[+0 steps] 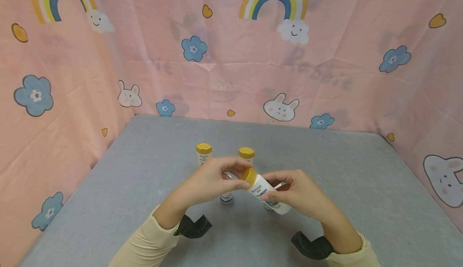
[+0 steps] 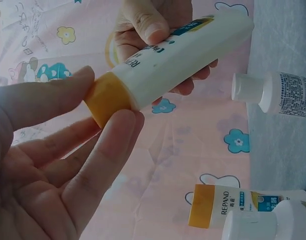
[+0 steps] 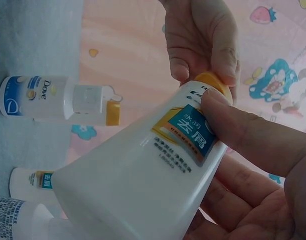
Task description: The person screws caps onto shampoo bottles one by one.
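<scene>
A white shampoo bottle (image 1: 261, 188) with a gold cap (image 1: 249, 177) is held tilted over the table, its cap end up and to the left. My right hand (image 1: 298, 190) grips its body, thumb across the teal label (image 3: 190, 127). With thumb and fingertips, my left hand (image 1: 209, 180) pinches the gold cap, which sits on the bottle. Behind the hands stand two similar gold-capped bottles, a left one (image 1: 204, 150) and a right one (image 1: 246, 153), both partly hidden. A white-capped bottle (image 1: 226, 198) shows below the left hand.
In the right wrist view a Dove bottle (image 3: 40, 97) with a white cap stands upright on the grey table (image 1: 162, 146). Another white-capped bottle (image 2: 295, 95) appears in the left wrist view. A pink patterned cloth (image 1: 217, 78) encloses the table's back and sides.
</scene>
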The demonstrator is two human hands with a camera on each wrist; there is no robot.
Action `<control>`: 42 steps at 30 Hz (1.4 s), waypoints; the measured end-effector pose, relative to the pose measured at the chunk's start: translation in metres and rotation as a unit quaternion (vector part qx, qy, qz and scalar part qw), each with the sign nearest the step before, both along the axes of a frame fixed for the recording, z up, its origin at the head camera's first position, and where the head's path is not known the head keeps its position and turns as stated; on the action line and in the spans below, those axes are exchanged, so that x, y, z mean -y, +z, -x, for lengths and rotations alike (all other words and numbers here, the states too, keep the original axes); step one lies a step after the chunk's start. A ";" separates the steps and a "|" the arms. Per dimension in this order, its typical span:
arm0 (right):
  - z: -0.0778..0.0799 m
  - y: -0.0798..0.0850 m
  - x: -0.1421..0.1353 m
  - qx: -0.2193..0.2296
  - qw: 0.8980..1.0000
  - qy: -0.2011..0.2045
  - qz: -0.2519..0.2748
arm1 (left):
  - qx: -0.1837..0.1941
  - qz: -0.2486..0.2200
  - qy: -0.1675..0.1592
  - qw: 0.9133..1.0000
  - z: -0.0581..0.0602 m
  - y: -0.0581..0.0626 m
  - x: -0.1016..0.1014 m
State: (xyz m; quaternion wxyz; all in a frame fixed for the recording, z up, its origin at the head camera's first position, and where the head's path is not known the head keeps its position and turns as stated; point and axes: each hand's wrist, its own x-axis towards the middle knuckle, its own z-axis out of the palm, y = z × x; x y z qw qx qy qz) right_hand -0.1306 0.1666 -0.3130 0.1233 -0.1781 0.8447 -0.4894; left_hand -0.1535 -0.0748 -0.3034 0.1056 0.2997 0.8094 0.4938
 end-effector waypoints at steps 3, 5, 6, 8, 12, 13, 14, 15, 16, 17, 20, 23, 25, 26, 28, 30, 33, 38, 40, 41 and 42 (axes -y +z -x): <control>0.000 0.000 0.000 0.002 1.000 -0.002 -0.005 | -0.011 0.000 -0.013 1.000 0.000 0.000 0.001; 0.000 0.000 0.000 0.004 1.000 -0.003 -0.005 | -0.015 0.001 -0.018 1.000 0.000 0.000 0.001; 0.000 0.000 0.000 0.004 1.000 -0.003 -0.005 | -0.016 0.001 -0.019 1.000 0.000 0.000 0.001; 0.000 0.000 -0.001 0.004 1.000 -0.003 -0.004 | -0.015 0.001 -0.017 1.000 0.000 0.000 0.001; 0.000 0.000 0.000 0.003 1.000 0.000 -0.002 | -0.009 -0.003 -0.010 1.000 -0.001 0.001 0.001; 0.000 0.000 0.000 0.003 1.000 0.001 -0.002 | -0.008 -0.002 -0.008 1.000 -0.001 0.001 0.000; 0.000 0.000 0.000 0.003 1.000 0.003 -0.002 | -0.011 -0.001 -0.007 1.000 -0.001 0.001 0.000; 0.000 0.001 0.000 0.003 1.000 0.004 -0.002 | -0.014 0.001 -0.007 1.000 -0.001 0.001 0.000; 0.000 0.001 0.000 0.002 1.000 0.007 -0.002 | -0.016 0.004 -0.006 1.000 -0.001 0.000 0.000; 0.000 0.001 0.000 0.001 1.000 0.009 -0.002 | -0.020 0.006 -0.008 1.000 -0.001 0.000 0.000; 0.000 0.001 0.000 0.003 1.000 0.017 0.001 | -0.029 0.006 -0.015 0.999 -0.001 -0.001 0.000; -0.001 0.001 0.000 0.005 1.000 0.020 0.005 | -0.031 0.004 -0.021 0.999 -0.001 -0.001 0.001; -0.001 0.001 -0.001 0.006 1.000 0.019 0.007 | -0.033 0.005 -0.024 0.999 -0.001 -0.001 0.001; -0.001 0.001 -0.001 0.007 1.000 0.018 0.007 | -0.033 0.006 -0.024 0.999 -0.001 -0.001 0.001; -0.001 0.001 -0.001 0.007 1.000 0.017 0.009 | -0.033 0.005 -0.025 0.999 -0.001 -0.001 0.001; -0.002 0.001 -0.001 0.008 1.000 0.016 0.010 | -0.035 0.005 -0.025 0.999 -0.001 -0.001 0.000; -0.002 0.001 -0.001 0.009 1.000 0.014 0.010 | -0.045 -0.004 -0.026 0.999 0.000 -0.003 -0.001; -0.003 0.002 -0.002 0.005 1.000 0.019 0.012 | -0.060 -0.014 -0.030 0.998 0.000 -0.004 -0.001; -0.003 0.002 -0.002 0.003 1.000 0.021 0.012 | -0.062 -0.013 -0.032 0.997 0.000 -0.004 -0.001; -0.003 0.002 -0.002 0.002 1.000 0.022 0.012 | -0.063 -0.013 -0.031 0.997 0.000 -0.004 -0.001; -0.003 0.002 -0.002 0.002 1.000 0.021 0.012 | -0.064 -0.012 -0.031 0.997 -0.001 -0.004 -0.001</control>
